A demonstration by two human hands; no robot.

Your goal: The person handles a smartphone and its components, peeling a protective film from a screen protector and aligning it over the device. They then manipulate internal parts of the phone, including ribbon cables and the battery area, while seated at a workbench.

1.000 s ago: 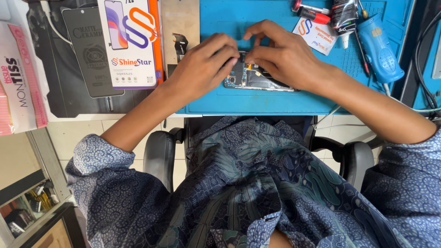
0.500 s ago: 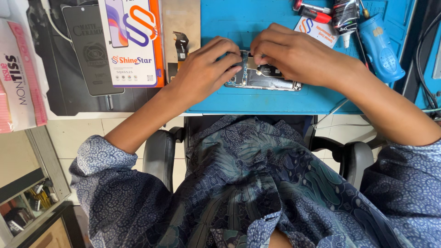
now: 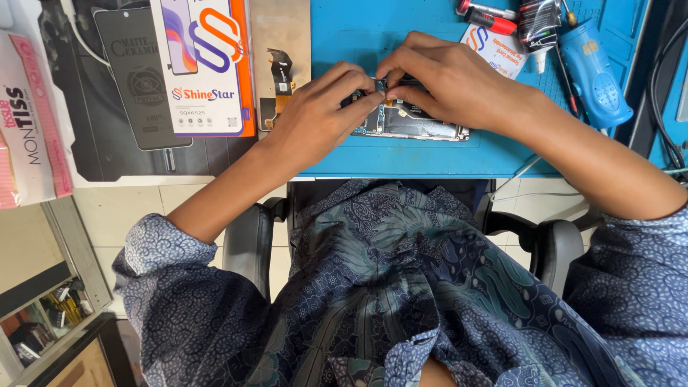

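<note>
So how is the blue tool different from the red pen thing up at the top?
The blue tool is fat, bulky and bright blue; the red pen-shaped thing is thin, with a dark part. The blue tool stands nearly upright in the picture; the red one lies almost sideways. Both rest untouched on the blue mat, away from the left hand and right hand on the opened phone.

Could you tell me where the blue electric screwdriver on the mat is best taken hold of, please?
Probably around the wide middle of the blue electric screwdriver, coming from its right side. It lies flat on the blue mat with its bit pointing away, and a glue tube crowds its left.
</note>
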